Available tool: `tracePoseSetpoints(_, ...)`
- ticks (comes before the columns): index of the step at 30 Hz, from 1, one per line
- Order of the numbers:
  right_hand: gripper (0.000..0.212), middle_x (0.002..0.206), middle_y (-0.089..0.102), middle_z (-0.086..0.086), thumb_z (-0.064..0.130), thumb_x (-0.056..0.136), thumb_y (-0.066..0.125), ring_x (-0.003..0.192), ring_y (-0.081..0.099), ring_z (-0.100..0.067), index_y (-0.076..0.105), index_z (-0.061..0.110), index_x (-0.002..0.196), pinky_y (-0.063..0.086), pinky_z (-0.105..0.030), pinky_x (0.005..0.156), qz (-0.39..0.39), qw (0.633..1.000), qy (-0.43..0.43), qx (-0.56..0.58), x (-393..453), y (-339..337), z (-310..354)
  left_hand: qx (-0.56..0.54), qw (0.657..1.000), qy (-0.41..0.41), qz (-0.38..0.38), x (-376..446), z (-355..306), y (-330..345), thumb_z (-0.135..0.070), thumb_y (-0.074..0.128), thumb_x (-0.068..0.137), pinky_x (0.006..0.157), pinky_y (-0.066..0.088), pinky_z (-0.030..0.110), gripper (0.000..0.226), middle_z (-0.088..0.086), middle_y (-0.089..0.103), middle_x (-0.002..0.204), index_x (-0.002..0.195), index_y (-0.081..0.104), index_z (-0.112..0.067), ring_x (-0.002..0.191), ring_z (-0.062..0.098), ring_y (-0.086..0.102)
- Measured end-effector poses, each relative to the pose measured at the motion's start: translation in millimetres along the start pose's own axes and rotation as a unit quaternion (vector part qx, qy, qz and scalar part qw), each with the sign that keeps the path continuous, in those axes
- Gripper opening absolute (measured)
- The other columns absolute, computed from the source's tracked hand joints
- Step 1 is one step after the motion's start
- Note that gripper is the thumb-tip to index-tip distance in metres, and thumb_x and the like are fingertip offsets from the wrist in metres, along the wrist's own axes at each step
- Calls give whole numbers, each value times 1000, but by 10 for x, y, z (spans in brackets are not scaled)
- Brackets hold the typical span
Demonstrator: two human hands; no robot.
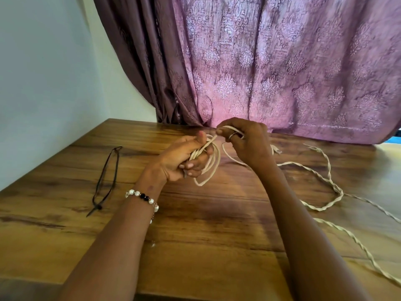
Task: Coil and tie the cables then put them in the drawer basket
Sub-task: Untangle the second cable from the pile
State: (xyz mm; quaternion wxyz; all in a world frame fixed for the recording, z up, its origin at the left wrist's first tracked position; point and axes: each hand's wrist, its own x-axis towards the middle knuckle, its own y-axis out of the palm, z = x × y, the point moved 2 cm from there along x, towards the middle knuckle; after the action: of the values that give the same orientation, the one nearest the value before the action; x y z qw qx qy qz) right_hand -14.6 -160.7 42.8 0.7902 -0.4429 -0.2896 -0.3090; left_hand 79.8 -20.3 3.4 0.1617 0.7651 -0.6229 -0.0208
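A long cream twisted cable (325,177) lies across the right side of the wooden table (195,224). My left hand (184,157) grips several coiled loops of it (209,168), the loops hanging below my fingers. My right hand (245,142), with a ring on one finger, pinches a strand of the same cable just above and to the right of the coil. A black cable tie (108,181), closed into a long loop, lies flat on the table to the left of my left arm.
A purple patterned curtain (282,61) hangs behind the table's far edge. A pale wall (43,83) stands at the left. The loose cable trails off the table's right edge. No drawer basket is in view.
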Motion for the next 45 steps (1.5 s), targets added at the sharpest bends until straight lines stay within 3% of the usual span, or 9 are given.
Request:
tracePoseSetpoints(4,23,88,70,1,27,91,58,76,65,-6,66,21,111,53,-30,71,74,987,-5,141,-54,99,49,-116,992,4,47,-25,-28,-36,-41,64,85,32,32,9,32,-4,40,33,72,56,-13,24,1,25)
tracePoseSetpoints(8,58,103,67,6,2,73,78,82,67,-8,55,20,123,58,-33,76,187,953,45,233,-123,195,78,-202,974,9,103,2,-48,-57,-39,61,88,32,38,11,30,-2,49,36,73,58,-13,23,4,29)
tracePoseSetpoints(14,20,64,69,-3,-2,87,63,52,64,-20,68,13,100,56,-37,46,117,943,123,286,-116,155,34,-131,991,-7,6,-33,-56,-32,-39,74,74,32,36,13,37,-2,41,35,70,55,-8,22,-1,32)
tracePoseSetpoints(20,24,49,61,-8,-3,96,45,36,58,-23,64,3,83,44,-23,32,70,926,197,313,-114,84,-146,-69,995,-37,-68,-48,-90,4,-42,43,88,30,26,9,37,-6,31,33,73,45,-9,21,-2,22)
tracePoseSetpoints(29,13,51,59,6,4,90,60,53,42,-23,67,7,79,31,-26,53,50,943,177,278,-138,68,-389,-178,975,15,-131,-12,-140,-143,-43,31,101,28,10,14,54,-9,28,30,54,41,-19,18,2,22)
tracePoseSetpoints(33,15,62,61,12,-1,92,56,58,54,5,63,-5,80,39,-10,61,151,966,121,169,-198,218,-369,-223,961,93,-135,-119,-259,-301,-40,30,101,27,13,17,55,-9,29,31,52,44,-20,19,6,25)
tracePoseSetpoints(38,24,67,61,-12,28,88,59,65,59,-26,58,6,79,44,-34,63,85,993,56,54,-150,349,-363,-253,933,186,-175,-226,-349,-424,-37,34,99,26,17,17,49,-8,32,32,55,45,-19,20,8,27)
tracePoseSetpoints(43,17,78,60,12,14,87,54,68,49,1,67,5,92,38,-9,65,51,998,-16,16,-164,337,-354,-292,876,273,-269,-374,-445,-611,-36,35,101,28,15,17,49,-9,32,33,56,44,-19,22,8,24)
tracePoseSetpoints(45,25,83,65,-6,10,85,53,72,56,-14,67,-1,102,49,-26,70,92,994,-30,-43,-193,384,-385,-277,865,283,-309,-382,-436,-669,-40,32,102,28,15,17,47,-9,32,33,60,41,-19,22,7,24)
